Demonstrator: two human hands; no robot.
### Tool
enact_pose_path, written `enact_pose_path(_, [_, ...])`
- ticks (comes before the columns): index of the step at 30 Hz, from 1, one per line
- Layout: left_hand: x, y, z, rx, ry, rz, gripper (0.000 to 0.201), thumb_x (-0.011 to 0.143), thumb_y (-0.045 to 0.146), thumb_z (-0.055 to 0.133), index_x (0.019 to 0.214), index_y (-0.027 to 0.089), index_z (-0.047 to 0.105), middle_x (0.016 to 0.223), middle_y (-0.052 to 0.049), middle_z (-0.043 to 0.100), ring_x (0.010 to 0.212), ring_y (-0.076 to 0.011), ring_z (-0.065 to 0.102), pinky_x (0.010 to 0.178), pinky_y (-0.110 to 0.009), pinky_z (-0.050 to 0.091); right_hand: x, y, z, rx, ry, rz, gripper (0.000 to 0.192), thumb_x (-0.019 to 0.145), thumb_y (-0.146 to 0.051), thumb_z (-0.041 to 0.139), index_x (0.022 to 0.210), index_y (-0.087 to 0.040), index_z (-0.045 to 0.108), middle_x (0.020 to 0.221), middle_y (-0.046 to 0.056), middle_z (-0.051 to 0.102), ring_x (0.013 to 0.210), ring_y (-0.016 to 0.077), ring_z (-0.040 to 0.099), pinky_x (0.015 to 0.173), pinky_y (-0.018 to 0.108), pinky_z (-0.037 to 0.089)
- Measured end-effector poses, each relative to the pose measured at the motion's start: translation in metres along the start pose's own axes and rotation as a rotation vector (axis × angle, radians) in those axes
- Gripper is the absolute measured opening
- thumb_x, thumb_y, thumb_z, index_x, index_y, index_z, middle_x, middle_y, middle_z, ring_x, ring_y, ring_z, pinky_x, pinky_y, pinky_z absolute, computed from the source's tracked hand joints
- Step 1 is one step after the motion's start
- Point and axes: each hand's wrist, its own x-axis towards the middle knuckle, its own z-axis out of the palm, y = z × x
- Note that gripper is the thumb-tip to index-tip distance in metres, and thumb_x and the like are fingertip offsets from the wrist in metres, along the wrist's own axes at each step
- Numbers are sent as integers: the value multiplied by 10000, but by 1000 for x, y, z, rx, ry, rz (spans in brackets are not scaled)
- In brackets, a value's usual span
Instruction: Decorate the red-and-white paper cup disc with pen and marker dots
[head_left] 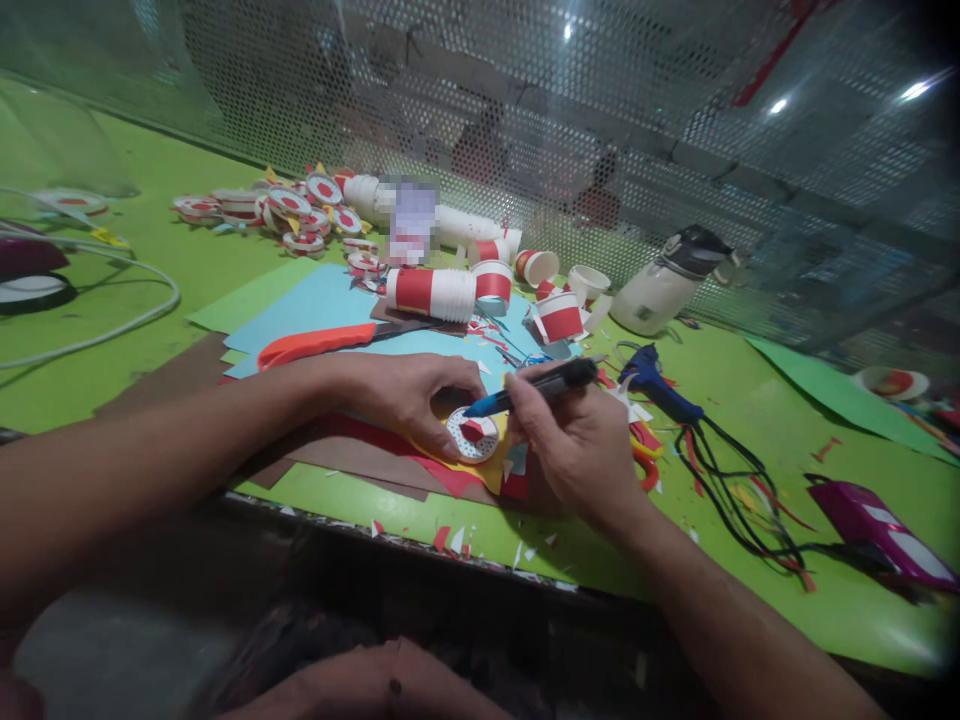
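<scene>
My left hand presses a small round white disc with a red centre onto yellow and red paper near the table's front edge. My right hand grips a black marker with a blue tip, and the tip touches the disc's upper edge. The disc's rim carries a ring of small dark dots. Both forearms reach in from the bottom of the view.
Orange-handled scissors lie on blue paper. Red-and-white paper cups and more discs sit behind. A blue glue gun with a black cable, a white flask, a purple object and paper scraps are on the right.
</scene>
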Motion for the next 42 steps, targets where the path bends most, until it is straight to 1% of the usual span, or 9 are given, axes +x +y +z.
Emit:
enact_pose_path(3, [0, 0, -1, 14, -4, -20, 484, 766, 472, 774, 1120, 190, 600, 1060, -22, 583, 915, -176, 523, 775, -272, 406, 1, -1, -1, 33, 102, 58, 193, 952, -304, 636, 819, -171, 675, 560, -41, 616, 476, 114, 578, 504, 237, 480])
enact_pose_path(7, [1, 0, -1, 11, -13, -6, 486, 760, 447, 780, 1132, 184, 610, 1085, -34, 584, 954, -191, 521, 799, -281, 402, 0, 0, -1, 36, 40, 62, 215, 942, -307, 643, 774, -174, 659, 521, -49, 589, 445, 108, 548, 483, 242, 463])
enact_pose_path(16, [0, 1, -1, -2, -6, 21, 426, 783, 436, 769, 1098, 193, 618, 981, -10, 565, 852, -164, 515, 719, -262, 403, -3, 2, 3, 64, -31, 88, 170, 932, -330, 651, 845, -186, 671, 623, -15, 683, 508, 127, 629, 505, 243, 508])
enact_pose_path(22, [0, 3, -1, 20, -4, 25, 424, 774, 446, 777, 1072, 184, 627, 1000, -17, 561, 884, -173, 524, 726, -261, 408, -2, 1, 3, 6, -71, 52, 269, 933, -294, 633, 681, -200, 636, 612, 0, 685, 517, 127, 627, 522, 238, 497])
enact_pose_path(24, [1, 1, -1, 28, -3, 29, 438, 776, 459, 773, 1082, 183, 624, 1007, -19, 565, 900, -180, 530, 735, -267, 410, -3, 3, 3, -6, -72, 51, 284, 935, -312, 634, 674, -198, 638, 621, 4, 685, 526, 128, 623, 534, 245, 498])
enact_pose_path(29, [1, -2, -1, 15, 2, 47, 435, 784, 439, 770, 1106, 187, 620, 1029, -24, 579, 923, -182, 542, 765, -273, 418, -4, 10, 5, -62, -43, 105, 296, 928, -408, 663, 728, -191, 665, 565, -8, 644, 500, 133, 582, 492, 251, 467])
enact_pose_path(33, [1, -1, 0, 9, -11, 40, 439, 791, 447, 764, 1118, 192, 619, 1002, -13, 566, 891, -173, 532, 739, -266, 416, -5, 12, 8, -93, -4, 134, 375, 926, -417, 667, 623, -202, 616, 521, -4, 626, 476, 130, 563, 475, 254, 448])
enact_pose_path(38, [0, -1, 0, 13, -10, 41, 448, 804, 453, 752, 1149, 200, 618, 1016, -12, 571, 912, -174, 535, 751, -266, 404, -6, 14, 12, -63, 62, 163, 402, 900, -418, 699, 572, -205, 609, 503, -11, 633, 449, 121, 553, 450, 251, 430])
enact_pose_path(42, [0, 0, -1, 7, -12, 32, 466, 792, 447, 756, 1164, 202, 617, 1033, -15, 575, 922, -177, 533, 763, -263, 401, -5, 12, 11, -28, 99, 177, 395, 875, -410, 733, 557, -196, 634, 510, -4, 657, 454, 126, 578, 456, 255, 454])
